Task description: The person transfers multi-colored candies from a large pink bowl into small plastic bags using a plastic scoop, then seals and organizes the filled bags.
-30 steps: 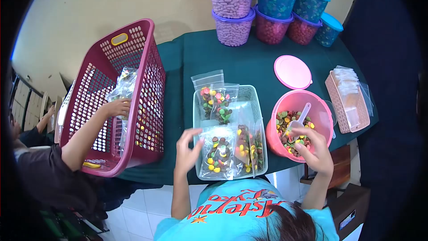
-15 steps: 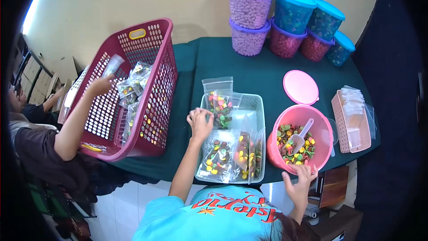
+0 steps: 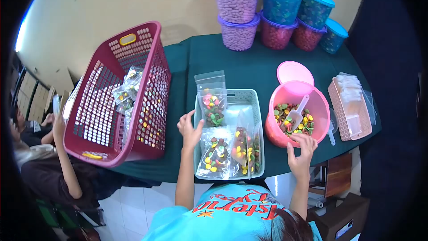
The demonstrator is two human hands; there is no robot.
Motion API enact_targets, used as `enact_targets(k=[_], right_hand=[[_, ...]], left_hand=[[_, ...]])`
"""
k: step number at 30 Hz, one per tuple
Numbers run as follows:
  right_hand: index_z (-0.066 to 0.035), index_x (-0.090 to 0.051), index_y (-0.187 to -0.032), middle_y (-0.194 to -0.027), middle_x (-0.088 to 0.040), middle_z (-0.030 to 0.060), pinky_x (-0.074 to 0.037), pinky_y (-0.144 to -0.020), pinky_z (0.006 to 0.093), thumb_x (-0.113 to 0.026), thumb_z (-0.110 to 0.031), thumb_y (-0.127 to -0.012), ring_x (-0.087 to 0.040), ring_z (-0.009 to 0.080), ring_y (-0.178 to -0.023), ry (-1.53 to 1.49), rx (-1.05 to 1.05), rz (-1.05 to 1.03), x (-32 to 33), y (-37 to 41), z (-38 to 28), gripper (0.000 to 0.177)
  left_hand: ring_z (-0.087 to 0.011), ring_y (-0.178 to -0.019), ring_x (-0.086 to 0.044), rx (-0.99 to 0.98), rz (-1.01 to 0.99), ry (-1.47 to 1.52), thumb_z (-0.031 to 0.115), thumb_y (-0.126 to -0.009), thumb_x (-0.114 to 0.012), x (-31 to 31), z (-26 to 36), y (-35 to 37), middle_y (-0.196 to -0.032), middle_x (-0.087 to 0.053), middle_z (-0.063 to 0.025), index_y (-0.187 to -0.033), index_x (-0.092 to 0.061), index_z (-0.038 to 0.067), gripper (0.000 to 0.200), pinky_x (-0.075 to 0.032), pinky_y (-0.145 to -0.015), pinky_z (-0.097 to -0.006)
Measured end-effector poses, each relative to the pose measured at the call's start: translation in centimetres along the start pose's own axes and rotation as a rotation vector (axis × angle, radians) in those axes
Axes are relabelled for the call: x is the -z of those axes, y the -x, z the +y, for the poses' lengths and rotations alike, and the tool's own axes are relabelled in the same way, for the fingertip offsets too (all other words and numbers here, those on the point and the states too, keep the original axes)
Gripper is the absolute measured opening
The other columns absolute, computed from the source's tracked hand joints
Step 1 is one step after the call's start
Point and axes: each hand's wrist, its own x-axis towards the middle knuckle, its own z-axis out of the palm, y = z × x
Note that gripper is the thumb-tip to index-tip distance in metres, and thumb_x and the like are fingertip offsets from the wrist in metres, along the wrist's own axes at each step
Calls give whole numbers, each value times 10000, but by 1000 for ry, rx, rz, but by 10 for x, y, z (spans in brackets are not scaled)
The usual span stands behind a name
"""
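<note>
Left hand (image 3: 189,127): fingers spread, empty, at the left rim of a pale grey slotted plastic tray (image 3: 252,100), thumb just beside a clear zip bag of coloured sweets (image 3: 213,107) standing in it. Right hand (image 3: 301,151): open, holding nothing, fingertips on the near rim of a round pink plastic tub (image 3: 275,129) of mixed sweets, white scoop (image 3: 298,111) inside, just right of the tray. Both stand on a dark green table (image 3: 240,64), with a maroon perforated basket (image 3: 111,89) to the left

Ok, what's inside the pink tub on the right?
Mixed coloured round sweets and a white scoop leaning handle-up in the pink tub. The sweets cover the tub's floor and the scoop's tip.
</note>
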Motion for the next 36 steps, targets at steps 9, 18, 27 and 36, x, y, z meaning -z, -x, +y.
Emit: enact_targets(k=[9,18,27,36], right_hand=[[8,-502,-1087,-1065,-551,136,-402,-859,329,-547,-104,-798,-518,232,-1017,-774,-556,-360,-60,88,33,313],[-40,-60,-1363,-1404,-138,98,-102,-1038,284,-360,-242,-901,-132,181,-1288,-1246,-758,-663,-103,86,33,586],[-124,-25,-1375,-1362,-226,121,-269,-981,326,-421,-216,-839,-302,228,-1211,-1361,-686,-800,-22,84,-3,672],[-55,-212,-1310,-1089,-478,173,-474,-782,385,-496,-241,-644,-545,268,-906,-1714,-635,-441,72,34,-56,748]], left_hand=[[-219,-1189,-342,412,-183,1214,199,-873,-415,16,-27,74,-1266,-368,-119,-1286,-295,35,460,-291,-968,-315],[-243,-1131,-427,589,-396,1499,72,-785,-364,20,-35,126,-1305,-335,-148,-1361,-134,71,621,-358,-937,-323],[-274,-1144,-420,364,-196,1403,246,-796,-401,97,30,181,-1295,-347,-187,-1345,-159,22,640,-343,-955,-357],[-285,-1169,-389,168,8,1592,320,-806,-400,172,161,167,-1307,-322,-202,-1329,-158,-28,673,-319,-973,-362]])
